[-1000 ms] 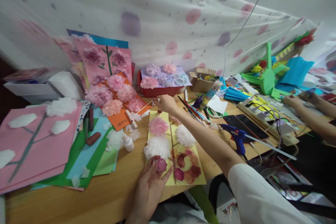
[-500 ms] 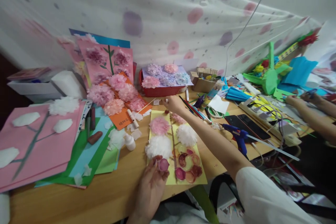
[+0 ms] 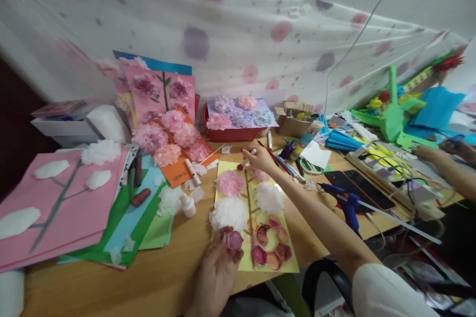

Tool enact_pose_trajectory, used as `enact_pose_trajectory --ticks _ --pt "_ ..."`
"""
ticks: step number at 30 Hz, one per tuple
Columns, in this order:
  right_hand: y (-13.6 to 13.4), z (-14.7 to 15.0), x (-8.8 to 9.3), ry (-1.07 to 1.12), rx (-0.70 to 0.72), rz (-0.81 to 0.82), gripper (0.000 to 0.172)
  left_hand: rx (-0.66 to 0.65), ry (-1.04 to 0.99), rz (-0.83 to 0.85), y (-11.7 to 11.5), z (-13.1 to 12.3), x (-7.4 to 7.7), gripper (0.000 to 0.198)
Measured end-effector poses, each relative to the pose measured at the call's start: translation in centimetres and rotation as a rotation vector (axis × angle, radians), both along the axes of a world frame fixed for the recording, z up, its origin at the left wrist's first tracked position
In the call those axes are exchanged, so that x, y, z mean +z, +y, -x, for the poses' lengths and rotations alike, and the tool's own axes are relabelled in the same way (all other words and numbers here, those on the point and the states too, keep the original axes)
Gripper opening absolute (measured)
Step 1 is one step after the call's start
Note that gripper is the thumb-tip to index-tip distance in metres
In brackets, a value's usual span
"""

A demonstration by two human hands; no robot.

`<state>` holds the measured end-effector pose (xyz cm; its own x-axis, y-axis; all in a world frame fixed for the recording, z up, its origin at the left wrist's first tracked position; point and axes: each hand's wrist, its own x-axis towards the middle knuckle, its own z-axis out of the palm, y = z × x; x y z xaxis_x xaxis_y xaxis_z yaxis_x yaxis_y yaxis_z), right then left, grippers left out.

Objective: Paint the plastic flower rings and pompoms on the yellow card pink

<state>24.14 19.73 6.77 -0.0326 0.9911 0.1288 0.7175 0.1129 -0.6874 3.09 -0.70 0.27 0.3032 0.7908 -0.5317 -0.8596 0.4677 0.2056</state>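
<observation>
My left hand (image 3: 214, 277) is closed on a small round pot of pink-purple color (image 3: 234, 240), held above the near edge of a yellow card (image 3: 290, 260). My right hand (image 3: 263, 159) pinches a short brush with a pale handle and a dark red tip (image 3: 241, 166). That tip hovers at the card's top edge, between a pink tissue flower (image 3: 229, 184) and a second pink flower (image 3: 259, 174) partly covered by my hand. Two white tissue flowers, left (image 3: 227, 214) and right (image 3: 269, 197), lie below them. Several small color pots (image 3: 273, 260) rest on the card's lower right.
A white glue bottle (image 3: 188, 206) stands left of the card. Beyond it are pink sheets (image 3: 82, 208) and an orange card with flowers (image 3: 174, 176). A red basket (image 3: 234, 133) is behind. To the right lie a blue glue gun (image 3: 345, 200), phones (image 3: 366, 189) and a co-worker's hands (image 3: 427, 153).
My right hand has drawn slightly back toward me and turned, so the brush now shows in its fingers. The left hand still holds the pot. The whole view has shifted a little.
</observation>
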Motion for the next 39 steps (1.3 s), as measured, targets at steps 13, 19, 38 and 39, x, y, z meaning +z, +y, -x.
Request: enact_pose_trajectory --ticks 13,19,38,39 --pt "-2.4 -1.7 -0.6 0.176 0.116 0.248 0.051 0.010 -0.024 -0.003 0.0 -0.1 -0.1 0.033" --pt "-2.7 -1.7 -0.8 0.230 0.107 0.257 0.052 0.001 -0.013 -0.035 -0.1 -0.2 -0.5 0.027" --pt "-5.1 0.9 1.1 0.115 0.173 0.176 0.056 -0.004 0.006 -0.008 0.0 -0.1 0.5 0.016" --pt "-4.7 1.6 1.4 0.089 0.164 0.136 0.056 0.001 0.001 -0.008 0.0 -0.1 0.5 0.017"
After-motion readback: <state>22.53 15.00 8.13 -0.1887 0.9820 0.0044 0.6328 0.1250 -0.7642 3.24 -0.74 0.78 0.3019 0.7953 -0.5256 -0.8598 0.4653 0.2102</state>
